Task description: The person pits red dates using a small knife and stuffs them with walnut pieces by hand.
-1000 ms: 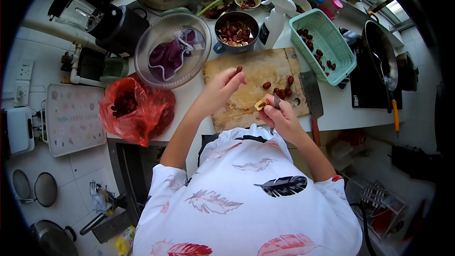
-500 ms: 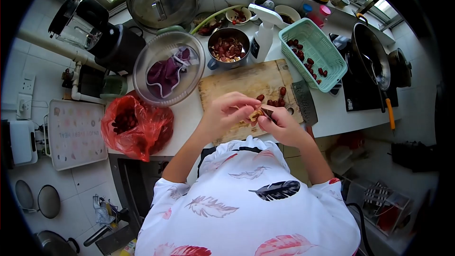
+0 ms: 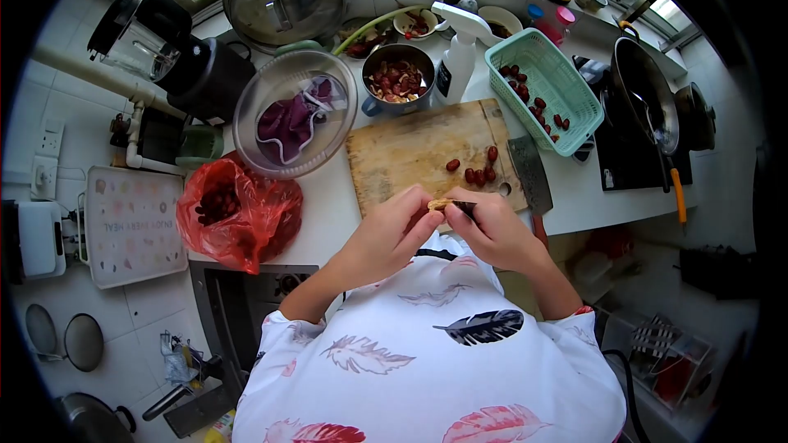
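Close to my body, at the near edge of the wooden cutting board, my two hands meet. My left hand is closed, pinching a split red date whose tan flesh shows. My right hand is closed round a small dark tool, its tip against the date; fingers hide most of it, so its kind is unclear. Several whole red dates lie on the board just beyond my hands. A cleaver rests along the board's right side.
Behind the board stand a pot of cut dates and a white spray bottle. A green basket with dates is at right, near a wok. Left are a plastic bowl with purple cloth and a red bag of dates.
Both hands have drawn down toward my body, uncovering more of the board and its dates. My left fingers, spread and raised before, are now closed on the split date.
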The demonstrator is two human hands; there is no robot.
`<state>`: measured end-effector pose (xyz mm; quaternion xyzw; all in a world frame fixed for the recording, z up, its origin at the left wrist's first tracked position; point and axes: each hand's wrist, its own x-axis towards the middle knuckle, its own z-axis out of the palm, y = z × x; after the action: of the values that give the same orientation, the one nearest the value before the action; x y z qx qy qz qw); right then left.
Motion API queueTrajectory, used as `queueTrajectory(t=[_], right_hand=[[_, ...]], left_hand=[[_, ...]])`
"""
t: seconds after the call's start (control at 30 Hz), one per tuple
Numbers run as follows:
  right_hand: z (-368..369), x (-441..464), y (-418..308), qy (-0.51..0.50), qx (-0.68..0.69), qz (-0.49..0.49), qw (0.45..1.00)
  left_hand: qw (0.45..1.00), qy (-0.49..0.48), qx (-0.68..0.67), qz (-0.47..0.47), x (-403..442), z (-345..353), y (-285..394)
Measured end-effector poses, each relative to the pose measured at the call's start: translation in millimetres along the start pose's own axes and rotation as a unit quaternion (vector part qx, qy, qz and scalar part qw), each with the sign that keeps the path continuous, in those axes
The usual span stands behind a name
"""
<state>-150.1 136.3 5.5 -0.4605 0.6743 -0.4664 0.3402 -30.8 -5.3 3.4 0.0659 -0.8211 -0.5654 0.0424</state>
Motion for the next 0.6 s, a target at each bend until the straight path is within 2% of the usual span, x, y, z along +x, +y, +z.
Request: queueTrajectory(t=[0.13,0.23,0.37,0.53,0.6], right_hand=[[0,-4,-10,-0.006,-0.062,-0.033,0.998],[-2,-5,-9,-0.042,-0.021,-0.001,0.999],[-1,-4,-4,-0.071,-0.013,0.011,0.997],[3,-3,0,-0.085,0.089,-0.004,0.992],[8,-5,5,-0.087,0.131,0.009,0.987]], left_hand=[[0.999,0.038,-0.009,0.031,-1,5,-3],[0.999,0.021,0.003,0.025,-5,9,-3],[0.997,0.0,-0.08,0.002,-11,15,-12],[0.986,-0.048,-0.161,-0.012,-13,10,-8],[0.966,-0.075,-0.245,-0.029,-15,9,-8]])
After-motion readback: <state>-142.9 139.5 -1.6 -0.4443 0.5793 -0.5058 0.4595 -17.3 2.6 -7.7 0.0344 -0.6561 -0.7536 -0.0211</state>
